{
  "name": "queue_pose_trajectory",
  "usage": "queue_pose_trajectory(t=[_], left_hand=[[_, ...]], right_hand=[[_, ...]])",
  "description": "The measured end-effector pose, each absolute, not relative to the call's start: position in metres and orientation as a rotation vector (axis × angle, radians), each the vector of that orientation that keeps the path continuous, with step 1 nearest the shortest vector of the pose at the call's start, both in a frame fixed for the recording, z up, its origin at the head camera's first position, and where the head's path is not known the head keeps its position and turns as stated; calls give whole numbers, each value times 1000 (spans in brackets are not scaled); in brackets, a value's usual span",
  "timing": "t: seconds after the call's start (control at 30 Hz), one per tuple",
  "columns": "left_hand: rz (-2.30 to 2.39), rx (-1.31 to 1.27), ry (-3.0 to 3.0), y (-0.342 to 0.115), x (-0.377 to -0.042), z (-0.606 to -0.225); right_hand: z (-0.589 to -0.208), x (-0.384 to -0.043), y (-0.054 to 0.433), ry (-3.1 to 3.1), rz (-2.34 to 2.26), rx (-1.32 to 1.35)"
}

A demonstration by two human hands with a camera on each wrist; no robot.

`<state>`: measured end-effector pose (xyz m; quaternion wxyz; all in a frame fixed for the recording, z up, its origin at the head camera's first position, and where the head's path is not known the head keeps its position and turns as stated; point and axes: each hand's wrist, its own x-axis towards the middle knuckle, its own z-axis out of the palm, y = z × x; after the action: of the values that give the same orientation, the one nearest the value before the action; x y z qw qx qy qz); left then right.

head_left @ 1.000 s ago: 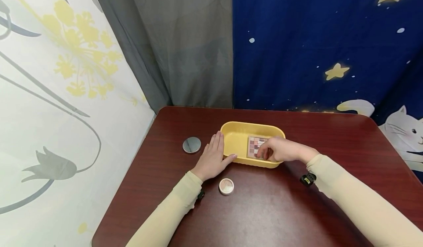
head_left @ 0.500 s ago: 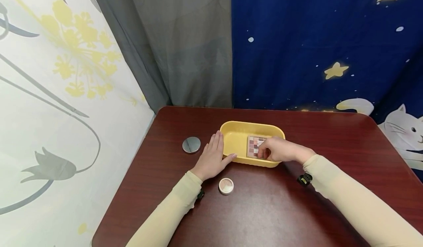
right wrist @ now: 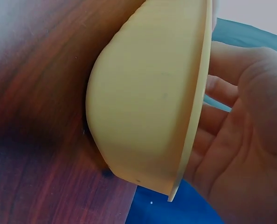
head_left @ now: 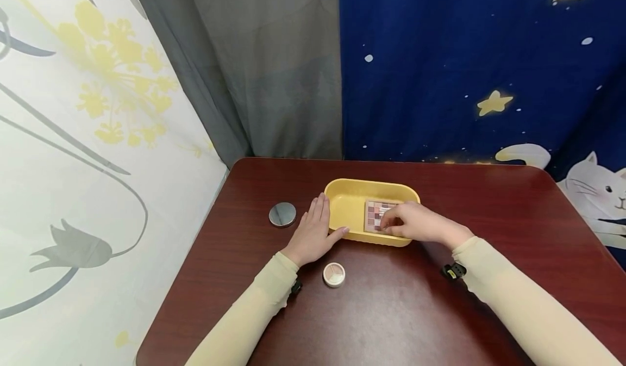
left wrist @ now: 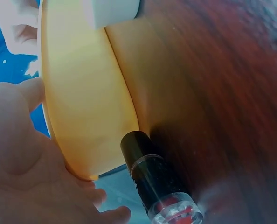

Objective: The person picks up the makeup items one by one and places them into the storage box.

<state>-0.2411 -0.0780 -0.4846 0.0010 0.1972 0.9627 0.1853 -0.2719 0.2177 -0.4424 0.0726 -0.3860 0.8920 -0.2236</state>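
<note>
A yellow plastic basket stands on the table. My left hand lies flat against its left end, fingers straight, with the thumb over the front rim. Inside the basket's right half is an eyeshadow palette, its small square pans in pinks and browns facing up. My right hand reaches over the right end and holds the palette with curled fingers, covering its right part. In the right wrist view the basket's wall hides those fingertips. Near my left hand, a black lipstick-like tube has a clear end showing red.
A round three-colour compact lies in front of the basket. To the left of it is a round grey mirror-like disc. Curtains hang behind the dark red table, and a patterned wall borders its left side.
The right hand shifts slightly over the palette, its fingers still curled there. The left hand stays at the basket's end. The whole view drifts a little.
</note>
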Motion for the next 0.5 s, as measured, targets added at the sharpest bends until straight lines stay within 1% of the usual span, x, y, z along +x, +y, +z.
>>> queue_pose_trajectory(t=[0.2, 0.5], left_hand=[[578, 600, 3019, -77, -240, -484], [608, 607, 3034, -76, -240, -484]], right_hand=[[-444, -257, 215, 2858, -718, -1134], [-457, -234, 208, 3072, -728, -1108]])
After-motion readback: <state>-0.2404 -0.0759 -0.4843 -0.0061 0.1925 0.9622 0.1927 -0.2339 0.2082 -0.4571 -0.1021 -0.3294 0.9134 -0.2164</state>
